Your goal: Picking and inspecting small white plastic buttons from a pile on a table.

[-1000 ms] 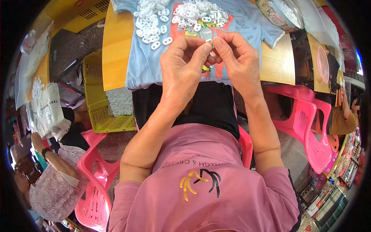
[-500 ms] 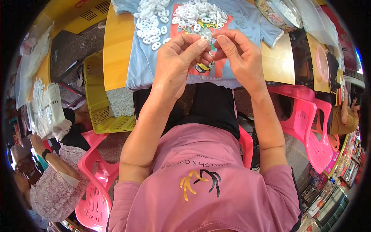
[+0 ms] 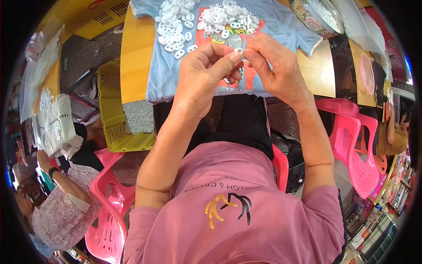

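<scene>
Over the table's near edge, my left hand (image 3: 203, 72) pinches a small white plastic piece with holes (image 3: 238, 50) between thumb and forefinger. My right hand (image 3: 279, 68) is closed in a pinch right beside that piece, its fingertips meeting it or nearly so. Whatever lies between the right fingertips is too small to make out. Beyond my hands, a loose group of similar white two-hole pieces (image 3: 172, 31) and a denser heap of white pieces (image 3: 224, 17) lie on a light blue printed T-shirt (image 3: 165, 72) spread on the table.
At the table's far right stands a round tub (image 3: 303, 15) with white contents. A yellow crate (image 3: 110, 83) holding many white pieces is at lower left. Pink plastic chairs (image 3: 345, 127) flank me. Another person (image 3: 66, 198) sits at left, and a wooden table (image 3: 134, 53) lies under the shirt.
My right hand has turned inward and its fingers have closed up to the white piece. My left hand has shifted slightly right and still pinches that piece.
</scene>
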### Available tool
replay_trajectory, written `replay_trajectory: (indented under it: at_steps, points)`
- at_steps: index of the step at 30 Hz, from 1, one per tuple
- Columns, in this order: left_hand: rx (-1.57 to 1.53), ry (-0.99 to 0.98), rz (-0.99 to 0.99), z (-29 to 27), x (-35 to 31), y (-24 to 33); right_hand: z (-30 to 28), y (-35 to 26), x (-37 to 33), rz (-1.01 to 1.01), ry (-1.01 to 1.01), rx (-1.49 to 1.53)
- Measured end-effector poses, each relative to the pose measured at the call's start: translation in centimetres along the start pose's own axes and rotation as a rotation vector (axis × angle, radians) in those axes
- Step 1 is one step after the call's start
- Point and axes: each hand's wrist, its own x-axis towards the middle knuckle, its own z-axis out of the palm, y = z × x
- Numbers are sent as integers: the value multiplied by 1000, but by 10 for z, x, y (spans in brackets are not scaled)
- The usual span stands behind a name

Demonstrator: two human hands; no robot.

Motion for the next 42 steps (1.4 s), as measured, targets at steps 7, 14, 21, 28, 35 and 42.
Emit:
replay_trajectory:
  at_steps: [7,14,21,28,35,42]
  points:
    - [78,16,31,1,3,-6,14,6,-10,107,-9,65]
    - [58,52,-58,-11,4,-7,15,5,-8,7,-5,-1]
    - [184,64,-84,-26,-16,-3,36,-10,-18,92,-9,255]
    - [201,62,-121,-40,-29,-11,45,-14,-31,166,-87,177]
    - [126,145,-71,-40,-28,-2,-8,29,-33,238,73,-14]
    - [8,164,17,-48,-25,-10,-4,43,-25,293,25,-16]
